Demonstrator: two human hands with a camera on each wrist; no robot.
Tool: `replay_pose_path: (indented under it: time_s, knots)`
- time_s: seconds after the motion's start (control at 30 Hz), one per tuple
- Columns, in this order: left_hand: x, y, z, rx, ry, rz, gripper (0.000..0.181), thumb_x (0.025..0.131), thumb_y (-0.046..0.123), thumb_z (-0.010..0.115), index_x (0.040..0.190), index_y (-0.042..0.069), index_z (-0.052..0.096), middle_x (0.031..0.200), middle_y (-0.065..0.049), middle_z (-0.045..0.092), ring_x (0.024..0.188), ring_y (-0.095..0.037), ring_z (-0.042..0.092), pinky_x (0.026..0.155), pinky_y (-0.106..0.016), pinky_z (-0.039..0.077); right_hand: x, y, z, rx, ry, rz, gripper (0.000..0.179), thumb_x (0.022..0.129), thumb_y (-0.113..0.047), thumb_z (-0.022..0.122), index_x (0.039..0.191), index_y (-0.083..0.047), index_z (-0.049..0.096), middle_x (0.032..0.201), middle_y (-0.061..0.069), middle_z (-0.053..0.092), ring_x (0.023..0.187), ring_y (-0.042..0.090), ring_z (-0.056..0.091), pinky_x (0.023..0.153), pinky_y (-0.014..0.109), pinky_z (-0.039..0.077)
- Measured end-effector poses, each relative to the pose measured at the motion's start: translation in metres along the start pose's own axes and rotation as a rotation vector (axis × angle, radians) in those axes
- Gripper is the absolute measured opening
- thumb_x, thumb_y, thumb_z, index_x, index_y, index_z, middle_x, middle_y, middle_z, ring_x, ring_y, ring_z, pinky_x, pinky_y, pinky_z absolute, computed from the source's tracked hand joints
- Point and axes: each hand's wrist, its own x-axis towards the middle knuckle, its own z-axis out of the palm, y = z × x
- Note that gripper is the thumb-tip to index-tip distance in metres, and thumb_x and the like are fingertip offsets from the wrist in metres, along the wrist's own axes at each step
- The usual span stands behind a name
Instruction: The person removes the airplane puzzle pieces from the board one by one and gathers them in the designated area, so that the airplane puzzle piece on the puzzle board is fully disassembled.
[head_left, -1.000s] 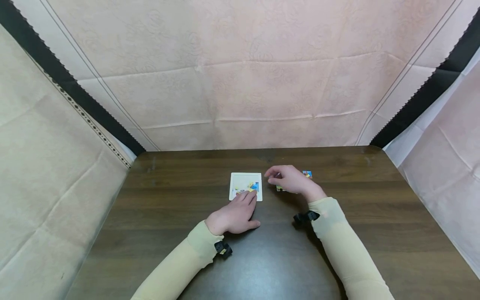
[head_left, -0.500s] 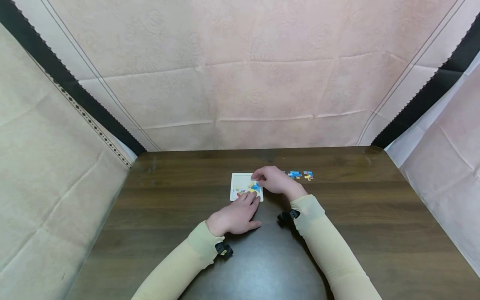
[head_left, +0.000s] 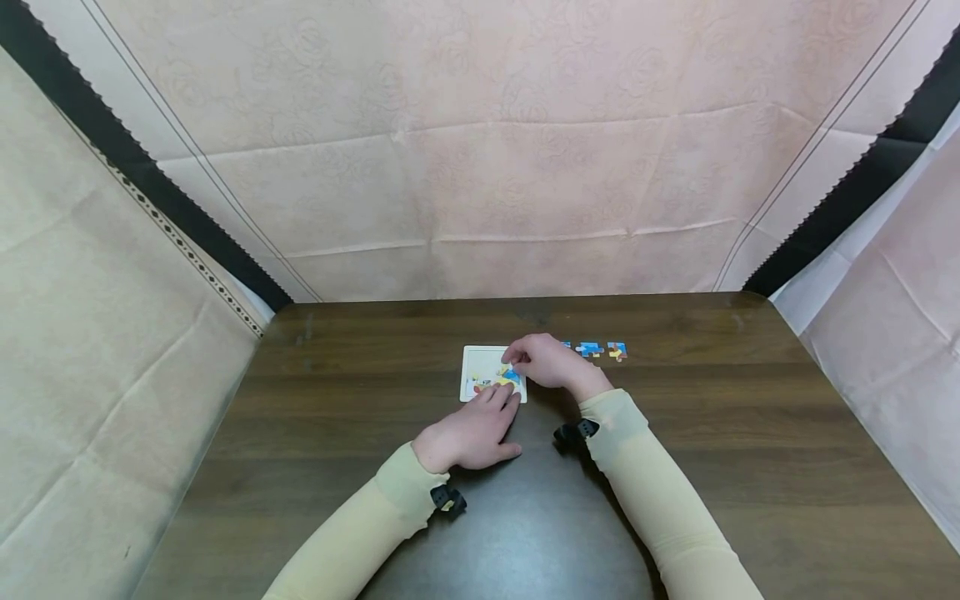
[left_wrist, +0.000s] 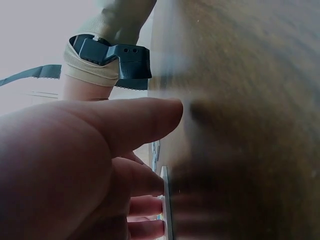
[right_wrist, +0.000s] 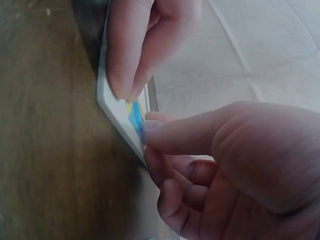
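Observation:
A white puzzle tray (head_left: 480,356) with a colourful, partly assembled picture lies on the table. My left hand (head_left: 471,429) rests its straight fingertips on the tray's near edge, thumb spread to the side. At the tray's right side, my right hand (head_left: 553,363) pinches a small bluish puzzle piece (right_wrist: 144,137) between thumb and forefinger, mostly hidden by the fingertips. In the right wrist view that piece is right at the tray's border, beside the blue and yellow picture (right_wrist: 134,116). The other right fingers are curled in.
Several loose puzzle pieces lie in a row right of the tray, among them a blue one (head_left: 589,350) and a mixed-colour one (head_left: 617,351); the right hand partly covers the row. The brown wooden table (head_left: 360,367) ends at a pale cloth backdrop (head_left: 480,208).
My right hand has moved left from beside the loose pieces to the tray's right part, uncovering more of the row. Over the last half second both hands stay nearly still.

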Motion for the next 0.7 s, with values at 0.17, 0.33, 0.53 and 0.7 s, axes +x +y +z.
replay_pose_path:
  time_s: [0.17, 0.33, 0.53, 0.7]
  knots:
    - [0.0001, -0.0004, 0.0002, 0.005, -0.006, -0.008, 0.083, 0.107, 0.050, 0.063, 0.165, -0.003, 0.034, 0.170, -0.018, 0.030, 0.157, -0.034, 0.029, 0.128, -0.043, 0.026, 0.0000, -0.0008, -0.0007, 0.001, -0.001, -0.003, 0.019, 0.104, -0.006, 0.070, 0.120, -0.011, 0.079, 0.106, 0.002, 0.075, 0.095, 0.020, 0.067, 0.097, 0.045, 0.057]
    - [0.0003, -0.0002, 0.0000, 0.002, -0.012, -0.014, 0.084, 0.107, 0.050, 0.062, 0.165, -0.002, 0.033, 0.171, -0.018, 0.029, 0.157, -0.034, 0.029, 0.128, -0.043, 0.026, -0.0012, -0.0019, -0.0019, -0.009, -0.003, -0.006, 0.021, 0.104, -0.007, 0.070, 0.122, -0.012, 0.079, 0.112, 0.003, 0.075, 0.101, 0.021, 0.068, 0.099, 0.046, 0.056]
    - [0.0005, -0.0002, 0.0002, -0.006, -0.012, -0.019, 0.084, 0.107, 0.050, 0.063, 0.166, -0.002, 0.033, 0.172, -0.018, 0.028, 0.158, -0.034, 0.027, 0.128, -0.043, 0.026, -0.0035, -0.0026, -0.0037, -0.016, -0.005, -0.004, 0.021, 0.104, -0.008, 0.070, 0.123, -0.013, 0.079, 0.115, 0.003, 0.075, 0.105, 0.022, 0.068, 0.101, 0.047, 0.055]
    - [0.0009, -0.0001, 0.0011, -0.005, -0.014, -0.014, 0.084, 0.107, 0.050, 0.063, 0.166, -0.002, 0.033, 0.171, -0.018, 0.029, 0.157, -0.034, 0.028, 0.128, -0.043, 0.026, -0.0063, -0.0019, -0.0050, -0.013, -0.008, 0.001, 0.021, 0.105, -0.010, 0.069, 0.123, -0.016, 0.078, 0.112, 0.003, 0.075, 0.099, 0.021, 0.067, 0.097, 0.046, 0.056]
